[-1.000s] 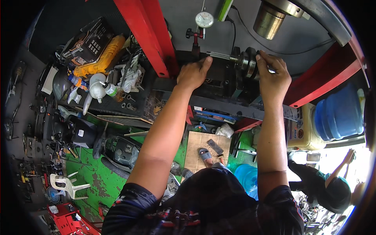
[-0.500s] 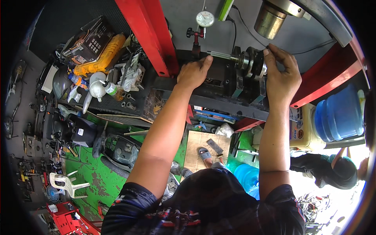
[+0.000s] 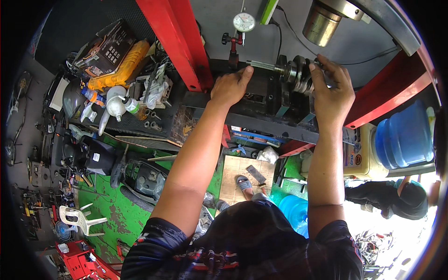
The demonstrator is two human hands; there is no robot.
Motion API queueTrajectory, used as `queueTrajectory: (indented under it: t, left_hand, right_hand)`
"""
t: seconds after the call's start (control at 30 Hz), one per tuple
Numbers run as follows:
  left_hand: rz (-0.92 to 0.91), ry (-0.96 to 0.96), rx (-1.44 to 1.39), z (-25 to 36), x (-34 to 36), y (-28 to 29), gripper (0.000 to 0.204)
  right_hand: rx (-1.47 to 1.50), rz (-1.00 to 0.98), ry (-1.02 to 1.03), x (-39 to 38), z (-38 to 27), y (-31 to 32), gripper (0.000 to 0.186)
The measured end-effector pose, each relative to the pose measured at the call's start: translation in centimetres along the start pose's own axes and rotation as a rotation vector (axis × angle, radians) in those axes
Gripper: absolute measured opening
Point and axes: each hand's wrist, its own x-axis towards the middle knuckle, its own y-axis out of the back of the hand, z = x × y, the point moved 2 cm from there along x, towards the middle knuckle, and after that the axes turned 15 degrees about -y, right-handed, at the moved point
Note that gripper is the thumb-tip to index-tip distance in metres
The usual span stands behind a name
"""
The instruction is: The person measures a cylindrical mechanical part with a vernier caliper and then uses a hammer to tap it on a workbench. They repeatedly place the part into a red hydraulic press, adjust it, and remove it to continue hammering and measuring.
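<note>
Crankshaft-like assembly point(image 3: 290, 72) in dark and bright metal rests on black supports point(image 3: 283, 105) between your two hands, nearer the right one. Expect it to feel heavy and rigid, with smooth faces that may slip if they carry oil. Your right hand point(image 3: 334, 91) is half curled about its thick end, thumb and fingers parted; this angle does not tell whether they grip it or only rest against it. Your left hand point(image 3: 232, 88) lies over the edge of the dark bed, fingers bent out of sight, thumb stretched out to the right; no hold on anything can be made out. The stacked discs point(image 3: 300, 77) beside your right thumb look like the surest place to take hold, by their rims, while the slim shaft point(image 3: 262, 65) pointing toward your left thumb is probably the part to spare from knocks. Your right fingers cover the discs' outer end, and shadow between your hands swallows the seats on the supports. Beyond your left hand, the dial gauge point(image 3: 243, 22) shows plainly, but its tip is too fine to read. Smallest of all, whether your left thumb touches the shaft's end or stops just beside it stays unclear.
</note>
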Motion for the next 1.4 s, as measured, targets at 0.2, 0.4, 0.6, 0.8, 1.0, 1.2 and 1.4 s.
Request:
queueTrajectory:
  t: [0.2, 0.4, 0.6, 0.8, 1.0, 1.2, 1.4]
  left_hand:
    - [-0.008, 0.0, 0.016, -0.2, 0.1, -0.1, 0.087]
    - [-0.013, -0.009, 0.014, -0.1, 0.2, -0.1, 0.087]
    - [-0.01, -0.009, 0.01, 0.1, 0.0, 0.0, 0.087]
    - [-0.02, -0.004, 0.013, 0.1, 0.0, 0.1, 0.087]
    - [-0.021, 0.011, 0.029, 0.1, 0.0, 0.1, 0.089]
    - [-0.03, 0.029, 0.02, 0.2, 0.1, 0.2, 0.089]
    - [0.0, -0.007, 0.023, 0.0, 0.0, 0.1, 0.086]
  right_hand:
    - [0.049, 0.043, 0.033, 0.3, -0.8, 0.3, 0.022]
    - [0.016, -0.008, 0.027, 0.6, 1.3, -0.9, 0.02]
    - [-0.045, -0.07, -0.033, 0.1, 2.1, -1.2, 0.02]
    - [0.004, -0.033, -0.016, -0.3, 0.7, -0.3, 0.021]
    - [0.169, -0.012, -0.03, 0.1, 0.2, 0.0, 0.02]
    - [0.222, -0.002, 0.013, 0.4, 0.3, -0.2, 0.019]
    - [0.231, -0.022, 0.0, 0.4, 0.7, -0.7, 0.018]
